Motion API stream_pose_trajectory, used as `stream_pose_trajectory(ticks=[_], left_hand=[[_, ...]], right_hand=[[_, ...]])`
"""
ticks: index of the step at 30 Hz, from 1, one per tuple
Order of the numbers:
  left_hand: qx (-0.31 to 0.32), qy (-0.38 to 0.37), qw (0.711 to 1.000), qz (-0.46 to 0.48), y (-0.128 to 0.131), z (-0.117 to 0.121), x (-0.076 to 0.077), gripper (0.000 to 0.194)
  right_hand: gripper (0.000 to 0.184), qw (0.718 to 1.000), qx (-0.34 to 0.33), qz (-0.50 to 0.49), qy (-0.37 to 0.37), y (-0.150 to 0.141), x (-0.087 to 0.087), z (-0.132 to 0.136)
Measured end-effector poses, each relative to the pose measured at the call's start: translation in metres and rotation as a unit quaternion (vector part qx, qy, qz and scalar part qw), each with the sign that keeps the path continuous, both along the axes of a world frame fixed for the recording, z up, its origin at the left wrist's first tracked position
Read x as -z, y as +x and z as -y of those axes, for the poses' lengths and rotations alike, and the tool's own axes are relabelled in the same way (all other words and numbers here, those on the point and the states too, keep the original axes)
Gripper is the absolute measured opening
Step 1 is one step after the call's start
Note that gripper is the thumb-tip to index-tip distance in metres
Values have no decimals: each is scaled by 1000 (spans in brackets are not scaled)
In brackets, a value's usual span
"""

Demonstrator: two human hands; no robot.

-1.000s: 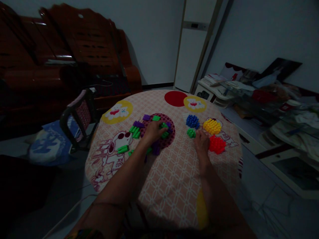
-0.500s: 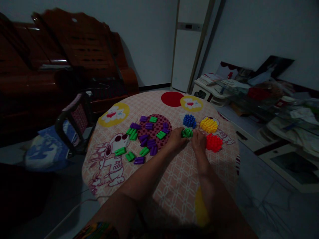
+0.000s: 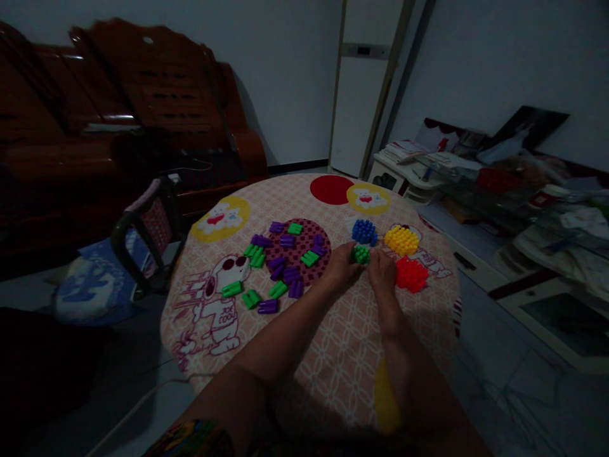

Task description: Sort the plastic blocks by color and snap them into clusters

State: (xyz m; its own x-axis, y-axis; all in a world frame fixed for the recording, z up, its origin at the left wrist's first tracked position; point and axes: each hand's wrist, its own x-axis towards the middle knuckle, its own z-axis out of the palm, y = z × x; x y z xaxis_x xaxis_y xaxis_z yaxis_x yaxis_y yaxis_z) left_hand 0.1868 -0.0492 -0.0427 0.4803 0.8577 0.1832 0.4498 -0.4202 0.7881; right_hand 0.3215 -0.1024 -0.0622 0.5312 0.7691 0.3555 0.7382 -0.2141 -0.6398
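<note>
Between my two hands is a cluster of green plastic pegs [image 3: 361,254], standing close together. My left hand [image 3: 343,263] is closed on its left side. On its right side the fingers of my right hand [image 3: 380,266] press in, also closed. Just behind the green pegs stands a blue peg cluster [image 3: 364,232]. A yellow cluster [image 3: 402,240] lies to the right of that, and a red cluster [image 3: 412,275] is right beside my right hand. Loose purple pieces [image 3: 287,241] and green pieces [image 3: 309,258] are scattered to the left.
A patterned cloth [image 3: 328,343] covers the round table. Left of it stands a small chair [image 3: 143,235], with a wooden sofa [image 3: 176,95] behind. A cluttered glass-topped cabinet [image 3: 504,197] runs along the right wall. A tall white unit [image 3: 358,108] stands in the far corner.
The view has shifted slightly, so everything sits a little further right. My hands stay around the green pegs, which look more tightly bunched and upright.
</note>
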Motion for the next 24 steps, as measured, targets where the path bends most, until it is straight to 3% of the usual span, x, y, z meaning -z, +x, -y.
stream_pose_trajectory(ticks=[4,8,12,19,24], left_hand=[[2,59,993,-103,-34,-13,-21,60],[-49,81,948,-303,-75,-31,-44,38],[-37,58,916,-395,-95,-39,-49,41],[-54,31,927,-370,-100,-42,-45,39],[-23,45,976,-211,-86,-40,-46,21]], right_hand=[[40,1000,-2,-10,6,-1,-1,0],[40,1000,2,-13,15,-3,-4,1],[44,999,-3,-30,17,-4,-6,2],[44,1000,-2,-25,19,-3,-5,1],[46,999,-2,-29,20,-4,-7,2]])
